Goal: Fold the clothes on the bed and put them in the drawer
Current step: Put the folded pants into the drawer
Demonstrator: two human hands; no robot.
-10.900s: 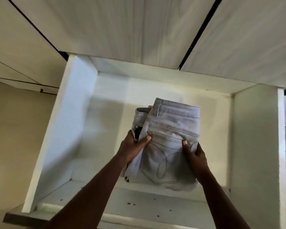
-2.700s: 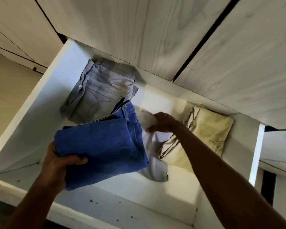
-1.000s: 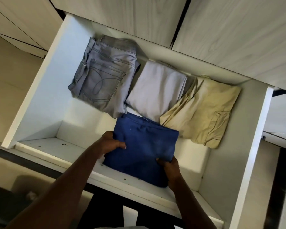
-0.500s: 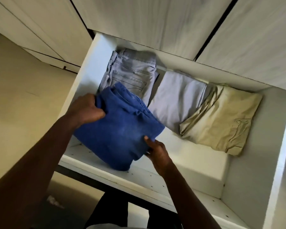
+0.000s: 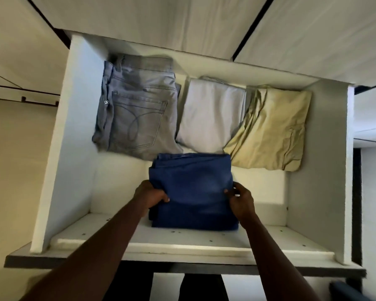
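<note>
The white drawer [image 5: 74,135] stands pulled out below me. Folded blue jeans [image 5: 193,187] sit in its front middle. My left hand [image 5: 150,195] grips their left edge and my right hand [image 5: 240,197] pinches their right edge. Along the back lie folded grey jeans [image 5: 137,114] at the left, a folded pale grey garment [image 5: 211,116] in the middle and folded khaki trousers [image 5: 271,129] at the right.
Light wood-grain cabinet fronts [image 5: 161,22] rise behind the drawer. The drawer's front rail [image 5: 182,248] runs across under my forearms. Bare drawer floor shows left and right of the blue jeans. A beige floor [image 5: 13,170] lies to the left.
The blue jeans have moved from the drawer's front left, where they were tilted up, to the front middle and now lie flat. Both hands shifted right with them.
</note>
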